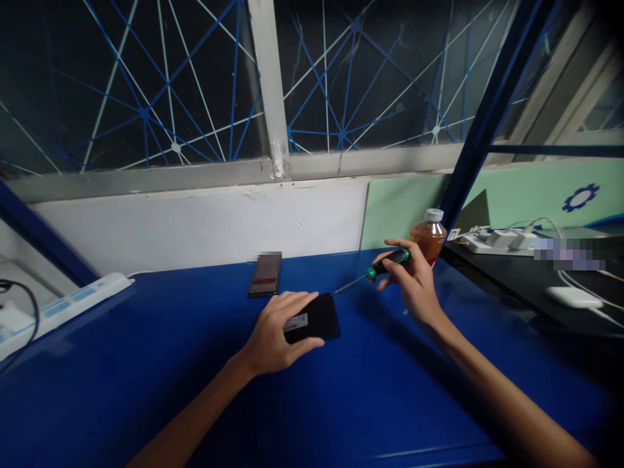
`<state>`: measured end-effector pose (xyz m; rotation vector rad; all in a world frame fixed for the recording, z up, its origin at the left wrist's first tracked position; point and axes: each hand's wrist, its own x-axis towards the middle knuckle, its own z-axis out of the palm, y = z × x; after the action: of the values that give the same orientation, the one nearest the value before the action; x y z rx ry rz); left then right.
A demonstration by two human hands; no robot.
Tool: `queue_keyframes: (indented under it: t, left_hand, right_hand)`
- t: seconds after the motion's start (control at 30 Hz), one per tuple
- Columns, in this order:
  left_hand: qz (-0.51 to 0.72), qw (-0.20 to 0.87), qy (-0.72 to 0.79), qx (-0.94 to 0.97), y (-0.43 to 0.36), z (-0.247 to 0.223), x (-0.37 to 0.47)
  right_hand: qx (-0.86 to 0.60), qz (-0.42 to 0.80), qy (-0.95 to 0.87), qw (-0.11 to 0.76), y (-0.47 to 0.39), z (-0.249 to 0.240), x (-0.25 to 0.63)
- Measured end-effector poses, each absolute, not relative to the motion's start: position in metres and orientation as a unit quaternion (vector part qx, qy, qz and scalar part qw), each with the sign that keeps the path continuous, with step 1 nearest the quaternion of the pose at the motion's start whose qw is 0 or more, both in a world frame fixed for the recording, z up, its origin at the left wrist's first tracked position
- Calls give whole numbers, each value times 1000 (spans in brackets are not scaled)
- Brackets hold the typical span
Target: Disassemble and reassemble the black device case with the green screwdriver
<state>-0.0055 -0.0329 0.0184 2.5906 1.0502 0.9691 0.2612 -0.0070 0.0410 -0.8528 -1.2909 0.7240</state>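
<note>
My left hand grips a flat black rectangular device by its two long edges, thumb on the near side and fingers on the far side. A pale label shows on the device's upper face, partly covered by the hand. My right hand holds a screwdriver with a black and green handle. Its thin shaft slants down to the left, and the tip is close to the device's far right corner. Whether the tip touches the device I cannot tell.
A phone lies beyond my left hand on the blue table. Behind my right hand stands a bottle of amber drink. Power strips lie at the left and on the black table at right, near a white charger.
</note>
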Motion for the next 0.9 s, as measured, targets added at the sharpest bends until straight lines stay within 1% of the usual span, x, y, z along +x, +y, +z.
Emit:
queue_keyframes:
  t: [0.2,0.27,0.37,0.43,0.57,0.67,0.73,0.83,0.9]
  left_hand:
    - [326,93,355,871,-34,18,-6]
    - [327,94,355,871,-34,18,-6]
    - [327,94,357,870,-33,18,-6]
    - [329,94,355,870,-32,18,-6]
    - [336,93,347,871,-33,18,-6]
    - [338,95,350,869,-35,19,-6]
    - [336,98,350,869,-35,19,-6]
    - [336,97,348,870,-35,19,-6]
    - [339,99,347,869,-34,18,-5]
  right_hand:
    - [-442,225,-569,656,-8,41,261]
    - [-440,240,-567,653,-6,40,262]
    - [-383,315,-568,657,-5,39,264]
    - [-357,340,-569,659,-5,40,263]
    - [-400,277,-564,667,-7,41,261]
    - [-445,235,-567,652,-7,41,264]
    - [-437,248,-577,644,-7,41,266]
    - [-379,304,-585,650,-7,42,268]
    - [-368,309,-581,657,-7,43,267]
